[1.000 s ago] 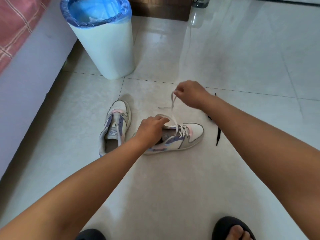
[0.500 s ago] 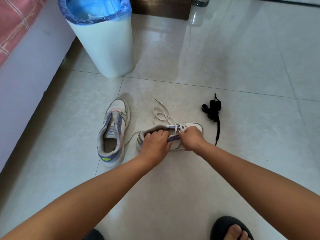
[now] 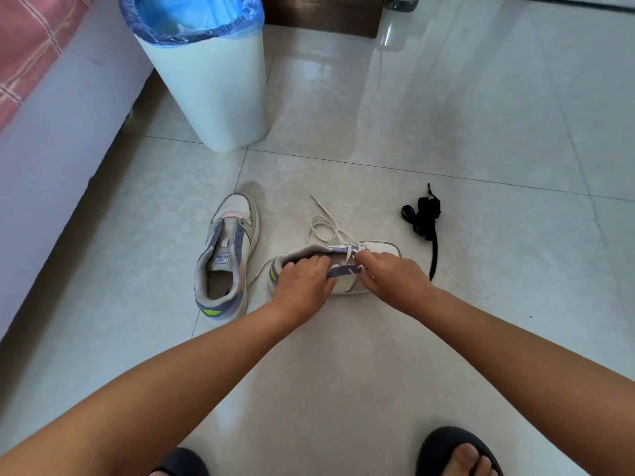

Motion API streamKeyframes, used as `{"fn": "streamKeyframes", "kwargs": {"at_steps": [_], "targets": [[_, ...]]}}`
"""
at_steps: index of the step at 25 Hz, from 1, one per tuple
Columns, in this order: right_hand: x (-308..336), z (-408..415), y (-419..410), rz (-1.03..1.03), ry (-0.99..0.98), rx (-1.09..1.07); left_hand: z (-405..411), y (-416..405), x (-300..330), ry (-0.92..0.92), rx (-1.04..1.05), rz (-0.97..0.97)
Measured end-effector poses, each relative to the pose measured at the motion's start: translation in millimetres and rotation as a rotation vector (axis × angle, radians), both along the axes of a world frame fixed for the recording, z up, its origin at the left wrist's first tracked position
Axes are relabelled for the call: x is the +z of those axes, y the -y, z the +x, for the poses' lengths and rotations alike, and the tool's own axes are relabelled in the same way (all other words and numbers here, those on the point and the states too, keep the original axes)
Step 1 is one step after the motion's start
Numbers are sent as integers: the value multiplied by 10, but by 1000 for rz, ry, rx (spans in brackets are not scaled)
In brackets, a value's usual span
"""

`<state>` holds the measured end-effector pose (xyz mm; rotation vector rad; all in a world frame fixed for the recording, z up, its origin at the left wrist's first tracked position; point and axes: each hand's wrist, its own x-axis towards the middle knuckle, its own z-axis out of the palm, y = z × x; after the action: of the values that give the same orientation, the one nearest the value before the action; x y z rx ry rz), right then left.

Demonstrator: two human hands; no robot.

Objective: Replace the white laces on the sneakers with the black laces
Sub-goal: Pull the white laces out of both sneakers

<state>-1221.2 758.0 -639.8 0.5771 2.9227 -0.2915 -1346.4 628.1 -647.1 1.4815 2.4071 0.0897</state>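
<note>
Pale floor tiles (image 3: pixel 446 132) — left hand (image 3: pixel 302 286) gripping sneaker (image 3: pixel 378 250) collar, right hand (image 3: pixel 395 276) pinching white lace (image 3: pixel 323 228).

You are looking down at a pale tiled floor (image 3: pixel 446 108). Your left hand (image 3: pixel 304 286) is gripping the collar of a white and purple sneaker (image 3: pixel 379 250) lying on the floor in front of you, fingers curling into its opening. Your right hand (image 3: pixel 395 278) is pinching the white lace (image 3: pixel 324 226) at the eyelets, and its loose end is looping on the tiles behind the shoe. A second sneaker (image 3: pixel 225 259), unlaced, is sitting to the left, toe pointing away. A bundle of black laces (image 3: pixel 424 219) is lying to the right. A white bin (image 3: pixel 213 87) with a blue liner is standing beyond the shoes.
</note>
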Motion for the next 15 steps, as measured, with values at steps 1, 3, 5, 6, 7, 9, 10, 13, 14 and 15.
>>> {"fn": "streamKeyframes", "kwargs": {"at_steps": [1,3,5,6,7,9,10,13,14,15], "targets": [[0,-4,15,3,-24,2,2,1,2,-8,-1,3],[-11,-32,29,8,-38,24,12,-5,-8,-2,7,9],[-12,-81,69,-20,-18,7,15,-12,-7,10,18,18],[-13,-111,106,-8,16,-18,16,-14,-8,12,22,20],[3,-143,140,25,74,-37,15,-15,-10,9,23,22],[10,-184,165,34,148,-76,16,-13,-10,4,16,28],[30,-187,163,10,165,-72,15,-16,-8,8,16,32],[118,-110,112,-5,326,177,-54,-37,17,23,45,45],[159,-73,99,15,421,275,-85,-49,23,27,45,45],[191,-58,90,44,493,328,-105,-60,26,29,28,42]]}}
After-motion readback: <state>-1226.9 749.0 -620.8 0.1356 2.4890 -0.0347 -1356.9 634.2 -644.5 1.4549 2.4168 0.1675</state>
